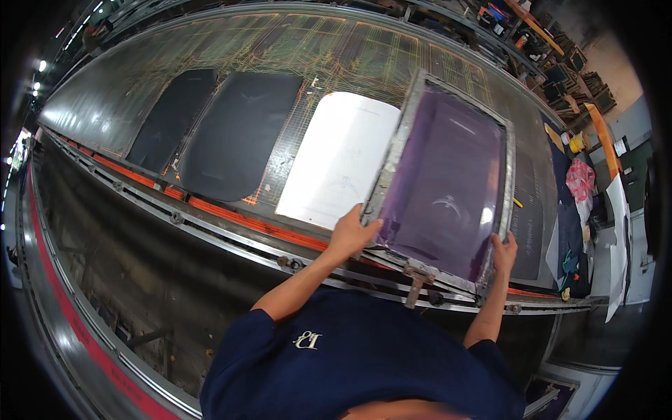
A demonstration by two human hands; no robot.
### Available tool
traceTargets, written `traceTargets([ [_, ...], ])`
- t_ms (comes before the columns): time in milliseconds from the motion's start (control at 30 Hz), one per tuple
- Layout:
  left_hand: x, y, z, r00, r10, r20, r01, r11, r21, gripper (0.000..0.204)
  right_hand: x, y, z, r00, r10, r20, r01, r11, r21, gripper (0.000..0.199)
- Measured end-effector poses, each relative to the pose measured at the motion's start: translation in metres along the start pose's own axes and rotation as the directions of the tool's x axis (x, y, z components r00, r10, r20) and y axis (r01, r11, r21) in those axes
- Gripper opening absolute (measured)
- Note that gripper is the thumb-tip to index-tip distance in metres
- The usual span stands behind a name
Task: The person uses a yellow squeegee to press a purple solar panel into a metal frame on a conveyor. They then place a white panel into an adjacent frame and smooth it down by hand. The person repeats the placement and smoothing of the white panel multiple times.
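Note:
A screen printing frame (pixel 448 175) with purple mesh and a worn metal border lies slanted over the right part of the long table. My left hand (pixel 352 232) is closed on its near left edge, the thumb over the border. My right hand (pixel 504 252) grips the near right edge. On the frame's near side sits a metal bracket (pixel 418 280). Just left of the frame, a white panel (pixel 334 161) with a rounded far end lies flat, its right side partly covered by the frame. What lies beneath the mesh is hidden.
Farther left lie two dark panels, a large one (pixel 241 136) and another (pixel 171 119). A metal rail (pixel 231 233) with knobs runs along the near table edge beside an orange strip (pixel 224 210). Cloth, a pink bag (pixel 579 180) and a yellow roll (pixel 577 143) are at the right end.

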State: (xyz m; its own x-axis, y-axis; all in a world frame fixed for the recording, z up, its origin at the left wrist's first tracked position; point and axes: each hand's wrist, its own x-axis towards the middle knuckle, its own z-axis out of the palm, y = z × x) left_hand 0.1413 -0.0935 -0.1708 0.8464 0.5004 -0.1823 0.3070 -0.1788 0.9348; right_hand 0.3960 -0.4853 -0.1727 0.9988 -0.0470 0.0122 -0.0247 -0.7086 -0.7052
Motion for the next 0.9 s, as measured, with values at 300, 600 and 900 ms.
traceTargets([
  [300,0.01,-0.081,-0.118,0.972,0.07,-0.223,0.0,0.954,0.299,0.052,-0.04,-0.093,0.149,0.991,-0.098,0.091,0.105,0.992,-0.074,0.072],
  [600,-0.005,-0.141,-0.156,0.884,0.164,-0.439,0.095,0.855,0.51,0.066,-0.092,-0.091,0.219,0.987,-0.164,0.002,0.163,0.98,-0.113,0.077],
  [900,-0.012,-0.136,-0.178,0.889,0.125,-0.441,0.172,0.801,0.574,0.065,-0.116,-0.111,0.233,0.993,-0.112,0.033,0.113,0.993,-0.028,0.08],
])
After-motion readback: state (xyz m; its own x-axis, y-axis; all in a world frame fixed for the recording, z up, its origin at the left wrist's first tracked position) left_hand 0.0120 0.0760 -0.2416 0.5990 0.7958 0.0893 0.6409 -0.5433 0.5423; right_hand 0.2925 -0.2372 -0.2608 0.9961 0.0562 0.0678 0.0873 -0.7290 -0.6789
